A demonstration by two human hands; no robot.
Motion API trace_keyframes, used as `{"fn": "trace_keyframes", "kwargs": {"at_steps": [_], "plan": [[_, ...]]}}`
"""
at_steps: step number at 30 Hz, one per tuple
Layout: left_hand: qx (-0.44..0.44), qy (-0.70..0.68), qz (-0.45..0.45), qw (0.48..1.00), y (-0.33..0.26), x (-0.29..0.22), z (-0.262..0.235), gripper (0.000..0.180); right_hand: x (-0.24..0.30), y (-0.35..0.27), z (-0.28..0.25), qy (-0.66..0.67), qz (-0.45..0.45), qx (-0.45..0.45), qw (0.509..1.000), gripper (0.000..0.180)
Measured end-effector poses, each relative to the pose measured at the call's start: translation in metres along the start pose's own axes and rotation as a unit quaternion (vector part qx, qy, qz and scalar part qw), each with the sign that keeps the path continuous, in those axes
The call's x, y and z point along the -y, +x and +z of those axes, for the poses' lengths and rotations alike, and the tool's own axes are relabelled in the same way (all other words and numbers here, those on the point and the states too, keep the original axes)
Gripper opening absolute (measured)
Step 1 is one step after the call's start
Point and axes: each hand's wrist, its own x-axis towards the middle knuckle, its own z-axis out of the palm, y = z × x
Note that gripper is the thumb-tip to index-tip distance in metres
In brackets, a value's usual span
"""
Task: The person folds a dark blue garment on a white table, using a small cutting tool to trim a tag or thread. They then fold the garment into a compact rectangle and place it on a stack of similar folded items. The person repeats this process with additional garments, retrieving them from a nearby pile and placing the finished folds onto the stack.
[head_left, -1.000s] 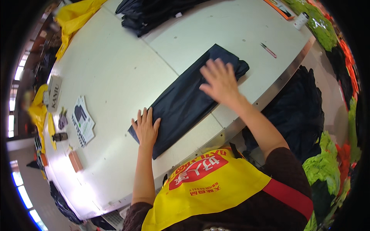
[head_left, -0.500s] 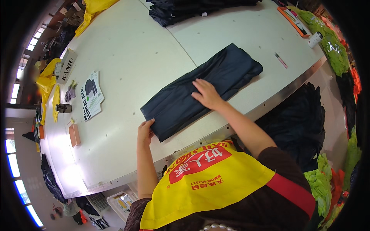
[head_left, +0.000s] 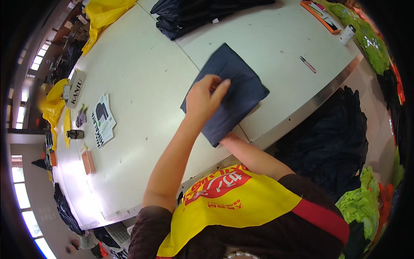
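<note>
Two bare hands are at one folded piece of dark navy cloth (head_left: 243, 93), which lies on the pale table (head_left: 146, 99) towards its near edge. The left hand (head_left: 201, 101) is over the cloth's left part, fingers curled and thumb crooked near them; I can't tell whether they pinch any fabric. The right hand (head_left: 225, 139) is tucked beneath the near corner, mostly hidden, so I can't say how its fingers stand.

To my eye, folding like this comes out neatest with the layers supported from below, edges matched before any crease is pressed, and slack smoothed outward with a flat palm.

The cloth looks smooth and rather thin, a skewed rectangle with fairly crisp corners and faint ripples. Beyond it, to the right, lie slim snips (head_left: 308, 64) with a pinkish handle, and farther off a white cylinder (head_left: 346, 35) beside a shallow orange box (head_left: 320, 17). A dark, crumpled garment pile (head_left: 207, 18) sits at the far side. To the left is a flat printed sheet (head_left: 103, 123); near right, below the table, slumps a soft dark heap (head_left: 330, 142).
</note>
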Motion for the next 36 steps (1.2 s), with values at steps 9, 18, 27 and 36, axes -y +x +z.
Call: {"fn": "trace_keyframes", "kwargs": {"at_steps": [9, 18, 27, 36], "plan": [[0.024, 0.263, 0.029, 0.964, -0.05, 0.084, 0.056, 0.067, 0.005, -0.004, -0.007, -0.068, -0.058, -0.042, 0.995, 0.041], [0.07, 0.305, -0.146, 0.939, -0.084, 0.089, 0.047, 0.067, -0.016, 0.001, -0.003, -0.158, -0.022, -0.056, 0.986, 0.04], [-0.009, 0.37, -0.092, 0.924, -0.119, 0.113, 0.047, 0.072, 0.097, -0.077, 0.102, -0.723, 0.242, -0.212, 0.611, 0.021], [0.041, 0.391, 0.021, 0.919, -0.106, 0.131, 0.011, 0.077, 0.149, -0.011, 0.138, -0.768, 0.132, -0.287, 0.558, 0.039]]}}
